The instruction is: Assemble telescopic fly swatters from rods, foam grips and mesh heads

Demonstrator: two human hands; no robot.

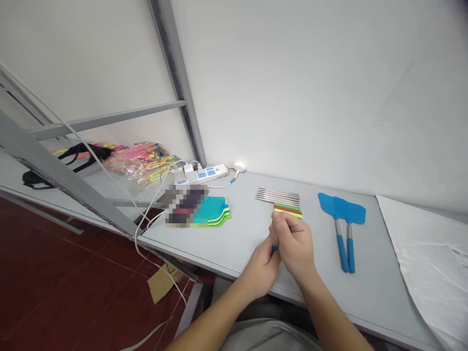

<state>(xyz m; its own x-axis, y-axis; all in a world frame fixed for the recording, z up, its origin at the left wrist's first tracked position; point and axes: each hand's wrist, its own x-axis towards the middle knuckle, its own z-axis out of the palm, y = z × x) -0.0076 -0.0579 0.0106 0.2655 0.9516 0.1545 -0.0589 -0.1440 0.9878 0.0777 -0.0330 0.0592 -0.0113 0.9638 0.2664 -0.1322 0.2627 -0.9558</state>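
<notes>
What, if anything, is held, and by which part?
The left hand and right hand close around a blue item, but fingers cover most, so the held part cannot be told.

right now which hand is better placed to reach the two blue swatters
Right, I'd say: the right hand is nearer the blue swatters; the left hand sits farther off. Both are closed together.

We can read no text, label, brand, number or sign in this view; the small markings on the power strip (219, 172) and on the black item (38, 181) at left are too small for us to make out.
</notes>
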